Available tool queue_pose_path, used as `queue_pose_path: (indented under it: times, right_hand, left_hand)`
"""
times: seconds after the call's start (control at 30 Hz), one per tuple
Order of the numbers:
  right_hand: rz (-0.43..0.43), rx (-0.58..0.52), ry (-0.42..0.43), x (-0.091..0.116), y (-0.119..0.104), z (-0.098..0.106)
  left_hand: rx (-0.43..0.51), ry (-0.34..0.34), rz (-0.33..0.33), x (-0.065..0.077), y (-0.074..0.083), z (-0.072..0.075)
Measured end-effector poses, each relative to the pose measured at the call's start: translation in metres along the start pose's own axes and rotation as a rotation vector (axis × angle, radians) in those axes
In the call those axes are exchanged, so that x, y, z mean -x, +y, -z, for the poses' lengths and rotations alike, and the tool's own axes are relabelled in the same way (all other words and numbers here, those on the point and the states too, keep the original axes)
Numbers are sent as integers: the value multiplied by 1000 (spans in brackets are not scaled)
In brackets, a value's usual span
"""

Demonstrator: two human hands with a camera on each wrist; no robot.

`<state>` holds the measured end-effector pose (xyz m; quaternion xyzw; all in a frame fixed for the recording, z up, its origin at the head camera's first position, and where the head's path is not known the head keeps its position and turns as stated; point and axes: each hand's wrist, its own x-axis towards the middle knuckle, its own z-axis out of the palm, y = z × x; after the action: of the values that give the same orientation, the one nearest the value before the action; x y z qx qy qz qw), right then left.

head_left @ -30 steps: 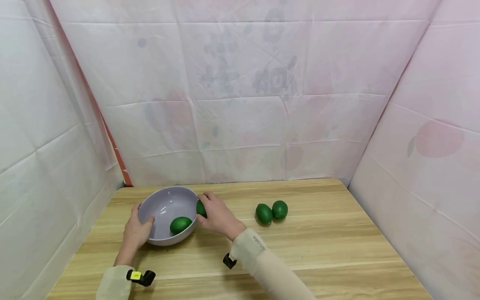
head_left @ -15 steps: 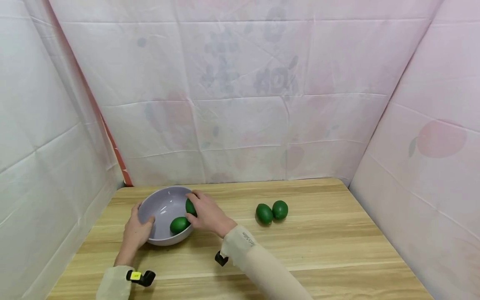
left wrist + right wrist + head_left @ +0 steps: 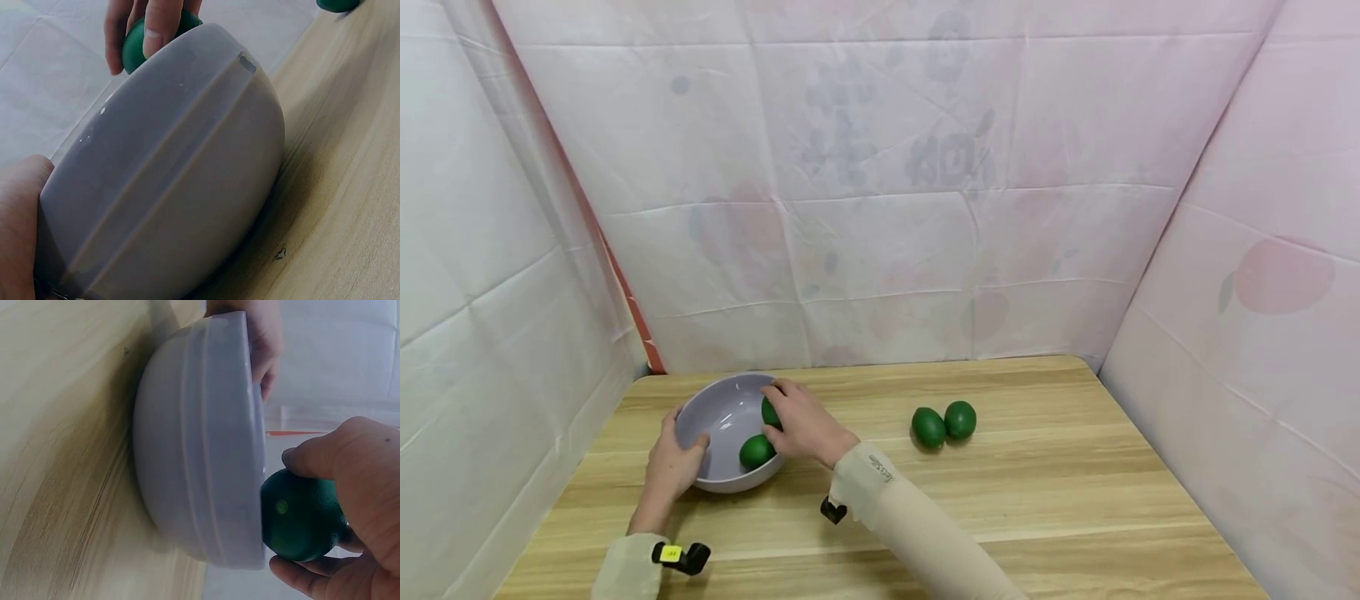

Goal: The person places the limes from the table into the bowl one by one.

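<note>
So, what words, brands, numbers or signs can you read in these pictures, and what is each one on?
"Let's Slim", as best I can read it: right sleeve, near the cuff.
Yellow label on the black device at the left sleeve: too small to read.
Large faint grey characters on the back cloth: too blurred to read.
Bowl and green fruits: no lettering that I can make out.

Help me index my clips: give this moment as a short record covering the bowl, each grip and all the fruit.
Bowl: pale purple-grey, on the wooden table
Left grip: holds the bowl's left side, thumb over the rim
Right grip: holds a green fruit at the bowl's right rim; contact with rim unclear
Inside bowl: one fruit visible
Right of bowl: two green fruits, side by side on the table
</note>
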<state>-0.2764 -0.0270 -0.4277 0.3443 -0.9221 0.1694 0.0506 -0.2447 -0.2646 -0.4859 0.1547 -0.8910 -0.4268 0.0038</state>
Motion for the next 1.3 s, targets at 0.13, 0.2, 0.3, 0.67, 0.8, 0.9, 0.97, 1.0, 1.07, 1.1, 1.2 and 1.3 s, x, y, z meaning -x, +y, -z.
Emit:
queue_pose_path:
  times: [0.13, 0.2, 0.3, 0.67, 0.8, 0.9, 0.97, 1.0, 1.07, 1.1, 1.2, 1.3]
  right_hand:
    - [-18, 17, -32, -5, 1, -5]
    - [-17, 39, -38, -7, 2, -8]
    - [-9, 82, -39, -10, 3, -13]
    - [-9, 91, -73, -21, 5, -18]
    - [-7, 114, -100, -24, 7, -19]
    - [1, 133, -121, -24, 7, -20]
    - [5, 135, -133, -24, 7, -20]
    - [5, 136, -136, -24, 7, -20]
    - [4, 133, -139, -25, 8, -21]
    - [3, 130, -140, -25, 8, -21]
    - [0, 121, -148, -26, 8, -23]
    - [-6, 120, -158, -27, 9, -22]
  left_hand:
    - [-5, -4, -4, 0, 1, 1]
    - [-5, -2, -5, 0, 1, 1]
    - [-2, 1, -4, 1, 1, 0]
    - [10, 3, 11, 0, -1, 1]
    - [13, 4, 11, 0, 0, 1]
    - [15, 4, 15, 1, 1, 1]
    - [16, 5, 16, 1, 1, 1]
    - [16, 4, 16, 1, 0, 1]
    - [17, 6, 17, 1, 0, 1]
    - [18, 7, 17, 1, 0, 0]
    - [19, 9, 19, 0, -1, 0]
    - [20, 11, 20, -1, -1, -1]
